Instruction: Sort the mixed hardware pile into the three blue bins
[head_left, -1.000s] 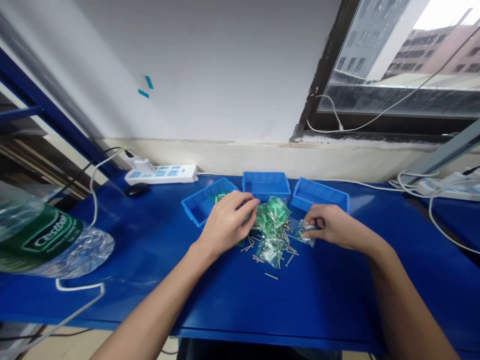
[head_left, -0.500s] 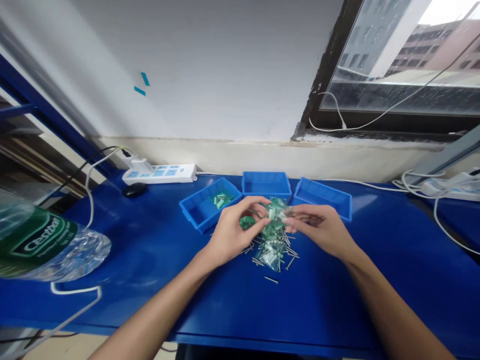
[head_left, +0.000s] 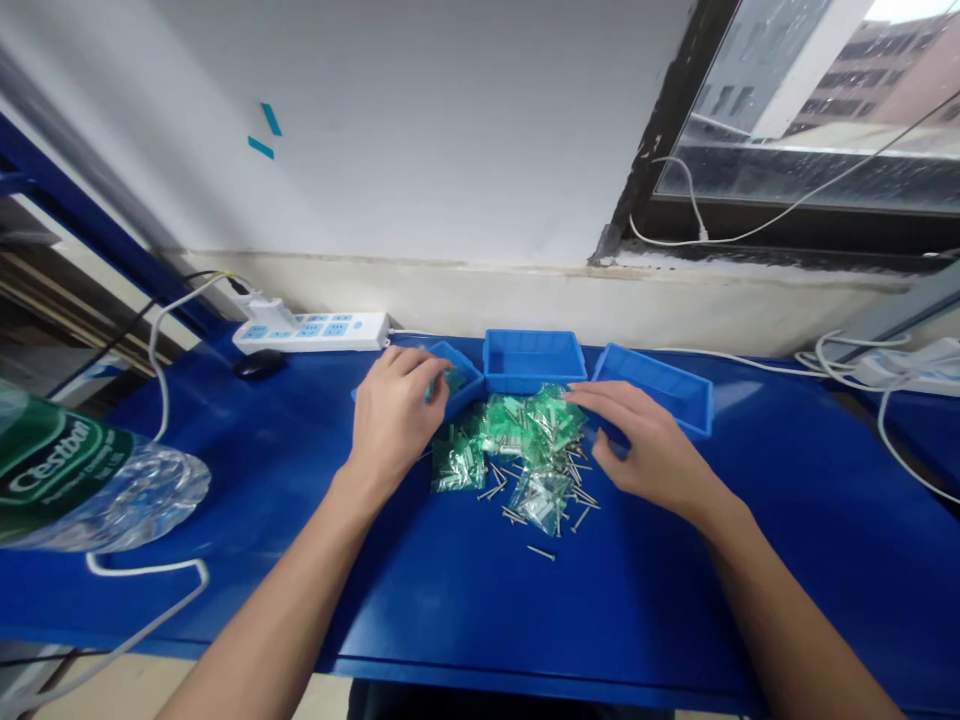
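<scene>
My left hand (head_left: pixel 397 405) is over the left blue bin (head_left: pixel 474 395), its fingers pinched on a small plastic packet, mostly hidden by the hand. Part of a greenish packet (head_left: pixel 454 378) shows inside that bin. My right hand (head_left: pixel 649 445) is open, thumb and fingers apart, its fingertips at the edge of a green plastic packet (head_left: pixel 553 418) on the pile. Several more packets with pale pieces inside lie heaped there, among them a clear packet (head_left: pixel 540 498) in front. Loose screws (head_left: pixel 581 495) are scattered under and around them, with one screw (head_left: pixel 541 552) lying nearer me.
A middle blue bin (head_left: pixel 534 383) and a right blue bin (head_left: pixel 694 405) stand behind the pile. At the back left are a white power strip (head_left: pixel 322 333) and a black mouse (head_left: pixel 259 364). A large water bottle (head_left: pixel 112 480) is at left; white cables (head_left: pixel 757 369) run along the wall.
My left hand has moved left from the pile to the left bin with the packet. The right hand has let go of the packet and opened, staying beside the pile.
</scene>
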